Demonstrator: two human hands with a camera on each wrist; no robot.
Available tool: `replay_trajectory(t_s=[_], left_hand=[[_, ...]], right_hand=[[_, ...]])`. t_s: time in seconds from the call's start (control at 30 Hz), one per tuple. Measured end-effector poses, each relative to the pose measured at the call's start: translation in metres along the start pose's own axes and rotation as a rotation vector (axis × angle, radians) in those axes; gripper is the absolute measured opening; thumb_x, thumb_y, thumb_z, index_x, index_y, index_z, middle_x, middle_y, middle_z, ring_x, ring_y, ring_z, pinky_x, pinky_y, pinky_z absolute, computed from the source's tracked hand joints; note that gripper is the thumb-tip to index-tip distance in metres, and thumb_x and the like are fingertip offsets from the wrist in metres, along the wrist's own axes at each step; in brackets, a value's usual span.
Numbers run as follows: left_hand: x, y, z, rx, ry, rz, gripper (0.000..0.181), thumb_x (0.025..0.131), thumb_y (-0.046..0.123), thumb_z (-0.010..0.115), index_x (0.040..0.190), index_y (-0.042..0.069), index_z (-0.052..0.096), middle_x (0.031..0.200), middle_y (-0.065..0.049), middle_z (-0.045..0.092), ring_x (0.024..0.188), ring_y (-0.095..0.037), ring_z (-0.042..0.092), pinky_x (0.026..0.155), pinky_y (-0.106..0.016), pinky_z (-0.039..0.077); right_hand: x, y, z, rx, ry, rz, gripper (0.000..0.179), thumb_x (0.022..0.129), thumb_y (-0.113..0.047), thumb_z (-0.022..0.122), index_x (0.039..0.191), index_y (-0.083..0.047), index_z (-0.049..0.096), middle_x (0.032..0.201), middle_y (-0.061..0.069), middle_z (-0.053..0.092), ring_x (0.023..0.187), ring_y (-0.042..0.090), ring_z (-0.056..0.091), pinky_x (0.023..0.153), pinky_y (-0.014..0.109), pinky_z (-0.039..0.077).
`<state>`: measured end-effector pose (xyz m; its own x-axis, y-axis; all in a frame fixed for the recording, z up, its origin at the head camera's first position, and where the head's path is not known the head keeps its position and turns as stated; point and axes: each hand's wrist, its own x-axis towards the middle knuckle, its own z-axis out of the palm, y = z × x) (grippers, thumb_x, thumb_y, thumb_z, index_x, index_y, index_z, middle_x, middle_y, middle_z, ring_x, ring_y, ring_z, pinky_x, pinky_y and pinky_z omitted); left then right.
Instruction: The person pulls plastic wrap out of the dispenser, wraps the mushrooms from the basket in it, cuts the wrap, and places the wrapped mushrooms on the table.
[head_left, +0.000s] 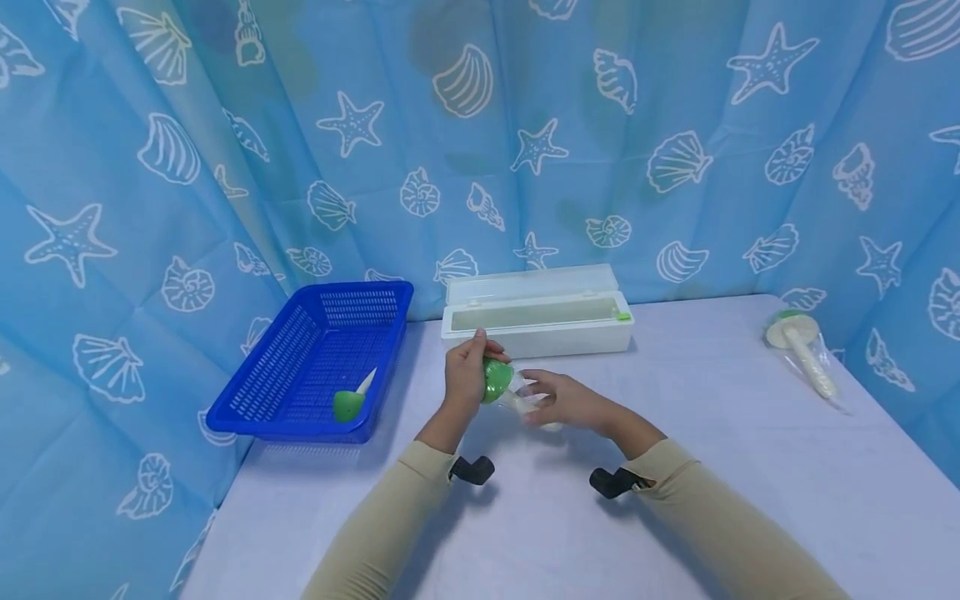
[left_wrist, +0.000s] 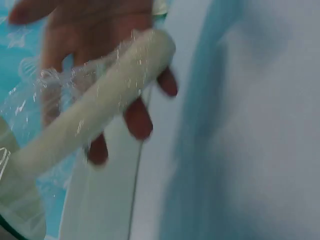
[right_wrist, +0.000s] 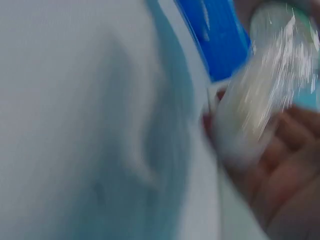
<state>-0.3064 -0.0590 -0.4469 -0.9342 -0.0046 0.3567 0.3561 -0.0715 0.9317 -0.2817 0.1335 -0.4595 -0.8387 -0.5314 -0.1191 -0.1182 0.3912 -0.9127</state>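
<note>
Two tan sleeves (head_left: 720, 508) reach in over the near side of the white worktop (head_left: 750, 417), a black mount (head_left: 615, 482) at each wrist. A broad stretch of cloth spreads out to the right of the arms; to the left, the basket cuts that room short.

Between the hands, above the cloth, is the tool (head_left: 498, 380), green-headed, pale-handled, in clear shiny wrap. The left hand (head_left: 463, 371) has its fingers curled around the head. The right hand (head_left: 566, 402) has its fingers spread and loosely bent about the handle; I can't tell how firmly they touch it.

The blue basket (head_left: 300, 428) sits by the worktop's left edge, a small green scoop (head_left: 348, 406) leaning inside. Near the right edge lies another wrapped tool (head_left: 810, 358).

Just beyond the hands, along the back edge, stands a white box (head_left: 562, 340), lid raised, with a green tab (head_left: 623, 317) too small to read. Behind hangs a blue curtain (head_left: 577, 100) printed with white shells and starfish.
</note>
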Motion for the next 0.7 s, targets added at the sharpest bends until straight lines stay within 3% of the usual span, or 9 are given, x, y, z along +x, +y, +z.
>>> replay_trajectory(t_s=[0.1, 0.2, 0.3, 0.37, 0.47, 0.63, 0.7], left_hand=[[-0.005, 0.001, 0.01, 0.027, 0.022, 0.062, 0.059, 0.103, 0.041, 0.045, 0.087, -0.011, 0.067, 0.073, -0.013, 0.07, 0.071, -0.017, 0.069, 0.068, -0.025, 0.055], [-0.01, 0.003, 0.019, 0.009, 0.072, 0.112, 0.055, 0.104, 0.037, 0.045, 0.085, -0.01, 0.068, 0.072, -0.013, 0.069, 0.07, -0.02, 0.07, 0.071, -0.027, 0.055], [-0.009, 0.005, 0.023, 0.007, 0.123, 0.128, 0.05, 0.105, 0.029, 0.044, 0.086, -0.011, 0.067, 0.071, -0.013, 0.069, 0.07, -0.022, 0.07, 0.071, -0.027, 0.055], [-0.009, 0.004, 0.023, 0.012, 0.136, 0.117, 0.049, 0.106, 0.027, 0.043, 0.086, -0.011, 0.067, 0.072, -0.014, 0.07, 0.071, -0.024, 0.07, 0.072, -0.027, 0.055], [-0.008, 0.004, 0.021, 0.014, 0.119, 0.101, 0.047, 0.106, 0.024, 0.042, 0.088, -0.011, 0.067, 0.075, -0.02, 0.069, 0.074, -0.029, 0.07, 0.073, -0.029, 0.056], [-0.003, 0.002, 0.012, 0.023, 0.059, 0.078, 0.045, 0.103, 0.027, 0.05, 0.09, -0.012, 0.067, 0.076, -0.019, 0.07, 0.077, -0.027, 0.071, 0.076, -0.029, 0.055], [0.0, 0.003, 0.007, 0.021, 0.051, 0.068, 0.041, 0.101, 0.028, 0.054, 0.088, -0.009, 0.068, 0.075, -0.016, 0.07, 0.078, -0.022, 0.071, 0.078, -0.028, 0.055]], right_hand=[[0.008, -0.009, 0.016, -0.262, 0.131, -0.003, 0.084, 0.079, -0.032, 0.082, 0.146, -0.007, 0.037, 0.123, 0.012, 0.06, 0.105, 0.026, 0.06, 0.08, 0.041, 0.051], [0.013, -0.013, 0.031, -0.468, 0.291, -0.004, 0.063, 0.082, -0.034, 0.078, 0.129, -0.002, 0.049, 0.093, 0.006, 0.065, 0.079, 0.019, 0.061, 0.064, 0.036, 0.049], [0.017, -0.015, 0.038, -0.535, 0.41, -0.001, 0.043, 0.087, -0.032, 0.073, 0.114, -0.002, 0.057, 0.074, 0.001, 0.059, 0.061, 0.016, 0.055, 0.054, 0.033, 0.045], [0.018, -0.015, 0.039, -0.555, 0.433, -0.002, 0.039, 0.088, -0.032, 0.072, 0.112, -0.004, 0.059, 0.072, -0.001, 0.059, 0.059, 0.015, 0.053, 0.053, 0.033, 0.044], [0.018, -0.014, 0.037, -0.517, 0.392, 0.011, 0.047, 0.085, -0.035, 0.074, 0.119, -0.006, 0.058, 0.081, 0.0, 0.063, 0.066, 0.015, 0.057, 0.058, 0.034, 0.046], [0.011, -0.005, 0.02, -0.386, 0.201, 0.058, 0.085, 0.077, -0.046, 0.08, 0.143, -0.008, 0.04, 0.111, 0.005, 0.063, 0.091, 0.018, 0.059, 0.072, 0.038, 0.048], [0.006, 0.001, 0.009, -0.324, 0.111, 0.04, 0.083, 0.081, -0.047, 0.076, 0.145, -0.009, 0.039, 0.115, 0.006, 0.061, 0.094, 0.019, 0.057, 0.075, 0.04, 0.048]])
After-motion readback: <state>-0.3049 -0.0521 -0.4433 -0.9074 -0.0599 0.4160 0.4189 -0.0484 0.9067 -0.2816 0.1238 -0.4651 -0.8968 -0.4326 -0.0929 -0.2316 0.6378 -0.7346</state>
